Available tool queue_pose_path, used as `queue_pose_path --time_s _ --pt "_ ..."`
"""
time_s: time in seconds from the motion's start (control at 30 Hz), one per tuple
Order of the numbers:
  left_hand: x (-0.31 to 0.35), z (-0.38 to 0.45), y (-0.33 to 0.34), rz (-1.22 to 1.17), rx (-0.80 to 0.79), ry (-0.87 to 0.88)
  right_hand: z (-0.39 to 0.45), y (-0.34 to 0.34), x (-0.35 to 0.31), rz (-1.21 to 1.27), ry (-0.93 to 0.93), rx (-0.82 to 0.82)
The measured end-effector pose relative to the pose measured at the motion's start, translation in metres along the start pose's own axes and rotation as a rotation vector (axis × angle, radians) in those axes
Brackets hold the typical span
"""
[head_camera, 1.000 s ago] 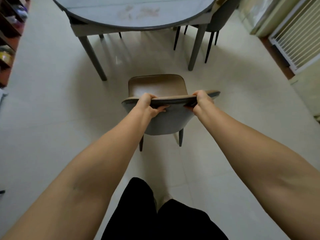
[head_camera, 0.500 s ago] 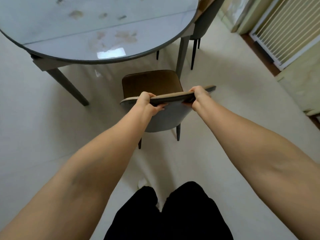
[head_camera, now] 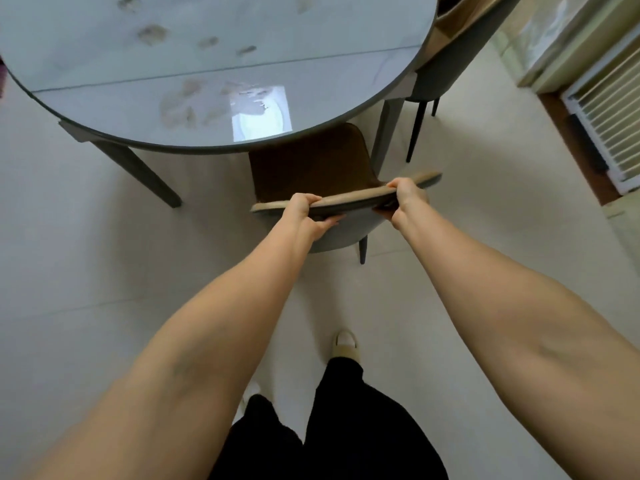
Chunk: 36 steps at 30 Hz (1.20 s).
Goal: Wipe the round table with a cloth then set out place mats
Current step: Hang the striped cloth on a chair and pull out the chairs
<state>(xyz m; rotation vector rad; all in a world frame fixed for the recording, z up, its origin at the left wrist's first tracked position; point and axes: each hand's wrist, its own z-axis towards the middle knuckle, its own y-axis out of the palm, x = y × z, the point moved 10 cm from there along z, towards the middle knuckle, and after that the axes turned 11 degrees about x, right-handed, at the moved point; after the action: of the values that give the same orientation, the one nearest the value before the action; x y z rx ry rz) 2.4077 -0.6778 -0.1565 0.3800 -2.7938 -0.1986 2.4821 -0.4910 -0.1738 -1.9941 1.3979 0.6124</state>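
Observation:
The round table [head_camera: 104, 109] has a glossy grey-white top with several brownish smudges near its front edge. A chair [head_camera: 311, 168] with a brown seat and grey back stands partly under that edge. My left hand [head_camera: 304, 213] grips the top rim of the chair's back at its left end. My right hand [head_camera: 405, 195] grips the same rim towards the right end. No cloth and no place mats are in view.
A second grey chair [head_camera: 440, 74] is tucked in at the table's right. Table legs [head_camera: 145, 174] stand left and right of the held chair. A white slatted gate [head_camera: 609, 116] stands at the right wall. My feet and black trousers [head_camera: 346, 427] are below.
I have stepped forward with the chair held in both hands. Its seat has slid partly under the table's front edge, and the table now fills the upper view.

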Motion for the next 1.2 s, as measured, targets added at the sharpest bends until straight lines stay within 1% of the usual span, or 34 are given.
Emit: queue_pose_path --time_s 0.1,0.17,0.3,0.4,0.53,0.6,0.67,0.73,0.8,0.9,1.0,1.1,1.2 --pt "0.006 0.014 0.051 -0.026 0.003 0.027 0.032 0.009 -0.046 0.024 -0.030 -0.046" --pt "0.012 0.020 0.071 -0.039 0.006 0.052 0.046 0.017 -0.064 0.017 -0.054 -0.069" --pt "0.015 0.038 0.096 -0.085 -0.018 0.076 0.067 0.030 -0.077 -0.010 -0.040 -0.131" --pt "0.017 0.043 0.105 -0.107 -0.047 0.075 0.074 0.032 -0.083 -0.024 -0.048 -0.124" --pt "0.010 0.044 0.093 0.051 -0.045 0.114 0.078 0.024 -0.079 -0.049 -0.057 -0.131" --pt "0.011 0.040 0.072 0.190 -0.051 0.185 0.074 0.019 -0.072 -0.067 -0.075 -0.135" --pt "0.015 0.030 0.043 0.380 -0.035 0.283 0.065 0.020 -0.060 -0.078 -0.082 -0.168" --pt "0.029 0.019 0.000 0.517 0.051 0.381 0.049 0.028 -0.047 -0.145 -0.095 -0.232" --pt "0.043 0.002 -0.065 0.536 0.146 0.473 0.012 0.047 -0.024 -0.376 -0.167 -0.350" --pt "0.047 -0.026 -0.159 0.441 0.270 0.534 -0.054 0.077 0.022 -0.698 -0.311 -0.550" --pt "0.021 -0.069 -0.275 0.280 0.387 0.573 -0.153 0.092 0.098 -0.926 -0.477 -0.775" --pt "-0.032 -0.113 -0.392 0.106 0.475 0.569 -0.251 0.082 0.192 -1.080 -0.562 -0.999" --pt "-0.097 -0.158 -0.500 -0.035 0.533 0.532 -0.340 0.048 0.290 -1.215 -0.587 -1.198"
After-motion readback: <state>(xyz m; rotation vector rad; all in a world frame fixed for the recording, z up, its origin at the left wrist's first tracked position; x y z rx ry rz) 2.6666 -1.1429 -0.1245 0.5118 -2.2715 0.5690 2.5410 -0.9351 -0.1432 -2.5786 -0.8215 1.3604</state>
